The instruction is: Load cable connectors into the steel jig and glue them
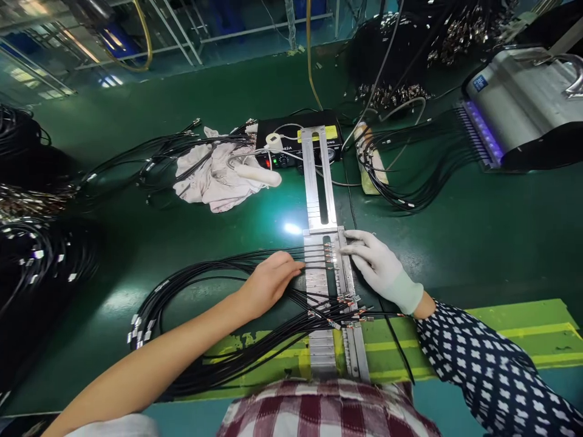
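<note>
My left hand (pixel 273 280), bare, has its fingers closed on a thin black cable (pixel 316 267) lying across a slotted metal fixture (pixel 321 349). Several cables run side by side over the fixture, their stripped ends (pixel 328 250) at its slot. My right hand (pixel 380 267), in a white glove, rests its outstretched fingertips on the fixture's right-hand rail (pixel 346 267), close to those ends. Nearer to me, a loose bundle of cables with metal connectors (pixel 350 301) lies over the fixture. The cables loop away to the left under my left forearm.
Behind the fixture stands a black control box (pixel 291 142) with lit indicators. Left of it is a crumpled pale cloth (pixel 214 176) with a white-handled tool (pixel 257 175). A metal machine with purple light (pixel 523 109) stands at right. Cable piles (pixel 40 255) lie at left.
</note>
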Motion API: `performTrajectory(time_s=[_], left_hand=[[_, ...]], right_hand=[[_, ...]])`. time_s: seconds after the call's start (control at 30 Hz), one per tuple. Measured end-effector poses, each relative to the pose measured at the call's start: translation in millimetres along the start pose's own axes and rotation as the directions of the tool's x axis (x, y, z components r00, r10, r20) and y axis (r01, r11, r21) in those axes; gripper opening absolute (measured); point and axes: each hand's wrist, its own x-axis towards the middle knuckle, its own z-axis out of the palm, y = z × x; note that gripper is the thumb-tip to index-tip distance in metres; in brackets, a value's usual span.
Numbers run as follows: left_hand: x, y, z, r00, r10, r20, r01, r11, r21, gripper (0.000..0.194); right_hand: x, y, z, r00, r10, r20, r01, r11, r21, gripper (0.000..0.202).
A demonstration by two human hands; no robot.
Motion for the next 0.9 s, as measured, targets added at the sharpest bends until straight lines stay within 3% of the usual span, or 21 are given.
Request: performTrajectory(time_s=[0.17,0.43,0.7,0.8,0.9], left_hand=[[4.9,-8.1,-5.0,0.976,0.034,0.214,-0.064,0.989,0.135,0.035],[16.3,-13.2,-17.3,0.943,0.091,0.321,-0.150,0.975,0.165,0.041],[12.2,-20.3,-5.3,0.958,0.104,0.266,-0.120,0.992,0.043,0.038],[3.7,-15.5,1.7,0.973,0.116,0.199,-0.163,0.957,0.241,0.036],[-8.7,-6.7,10.1,0.983,0.099,0.155,-0.165,0.844,0.511,0.035]], right_hand=[[0.2,-0.1,-1.4,1.000,0.011,0.016,-0.011,1.000,0.005,0.030],[1.6,0.6,-0.6,1.000,0.020,0.004,-0.020,0.999,0.029,0.028],[0.8,3.5,0.9,1.000,0.006,0.002,-0.006,0.999,0.036,0.028],[0.5,2.6,0.5,1.000,0.006,-0.003,-0.006,0.999,0.041,0.028],[1.6,2.1,0.5,1.000,0.009,-0.003,-0.009,0.999,0.045,0.028]])
